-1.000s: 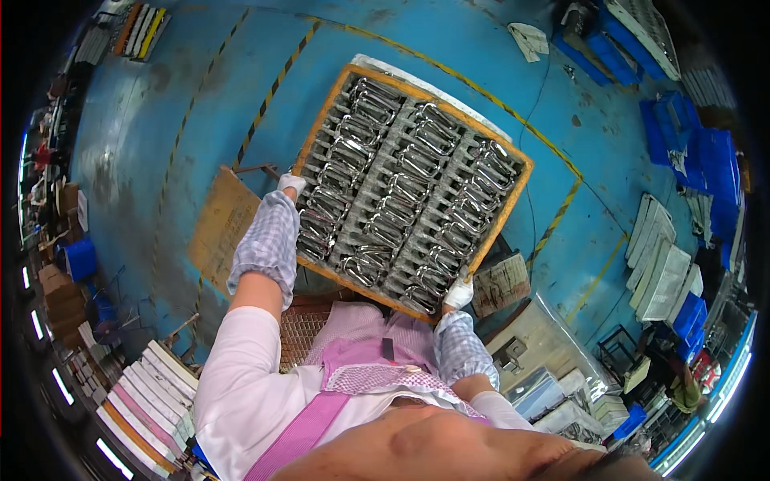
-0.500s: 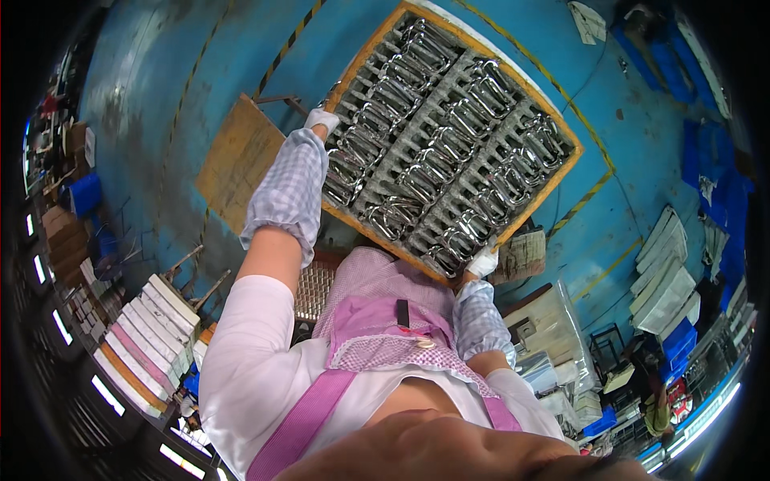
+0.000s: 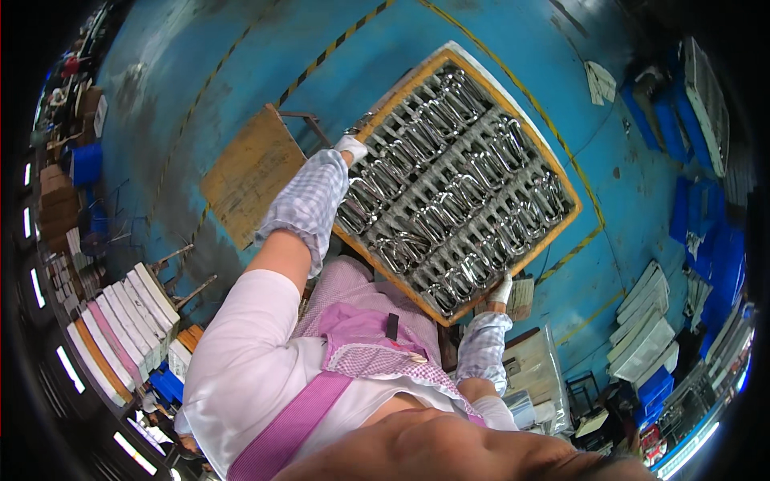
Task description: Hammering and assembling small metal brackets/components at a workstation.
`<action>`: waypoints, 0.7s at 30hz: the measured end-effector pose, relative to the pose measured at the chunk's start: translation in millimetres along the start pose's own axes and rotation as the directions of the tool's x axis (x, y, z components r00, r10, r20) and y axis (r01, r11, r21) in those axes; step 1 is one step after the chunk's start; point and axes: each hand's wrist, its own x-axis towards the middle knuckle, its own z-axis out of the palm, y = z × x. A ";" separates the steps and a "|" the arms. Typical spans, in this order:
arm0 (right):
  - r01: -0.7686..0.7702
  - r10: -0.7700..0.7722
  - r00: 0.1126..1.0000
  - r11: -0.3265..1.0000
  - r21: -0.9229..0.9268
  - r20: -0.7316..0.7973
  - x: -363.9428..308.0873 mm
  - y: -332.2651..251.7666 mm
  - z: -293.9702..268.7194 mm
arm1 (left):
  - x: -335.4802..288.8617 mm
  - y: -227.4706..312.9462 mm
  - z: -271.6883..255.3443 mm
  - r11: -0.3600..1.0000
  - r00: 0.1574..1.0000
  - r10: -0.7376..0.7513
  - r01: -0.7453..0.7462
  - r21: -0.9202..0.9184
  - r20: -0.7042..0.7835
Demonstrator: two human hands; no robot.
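In front of me I hold a wide, shallow tray (image 3: 385,271) with an orange-yellow rim by two opposite sides. Several rows of shiny, loop-shaped metal pieces (image 3: 461,192), like carabiners, stand in its slotted grey insert. My left hand (image 3: 350,149), in a white glove, is closed round the tray's left edge. At the near right edge, my gloved right hand (image 3: 501,290) grips the rim; its fingers are partly hidden under the tray. Checked sleeve covers reach over both forearms.
A brown board table (image 3: 253,172) stands left of the tray. White slabs are stacked (image 3: 128,321) at the lower left. More white pieces (image 3: 642,321) and blue containers (image 3: 656,393) lie at the right. Striped yellow-black tape (image 3: 333,48) marks the blue floor.
The tray has come nearer to my body, with both hands still on its rim. The floor and surrounding things have shifted in view as my head turned slightly.
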 end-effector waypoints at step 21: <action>0.405 -0.222 0.890 0.785 -0.468 0.399 -48.8 -84.0 105.1 | -55.6 -143.4 -99.1 0.842 1.000 -0.016 0.011 -0.539 -0.004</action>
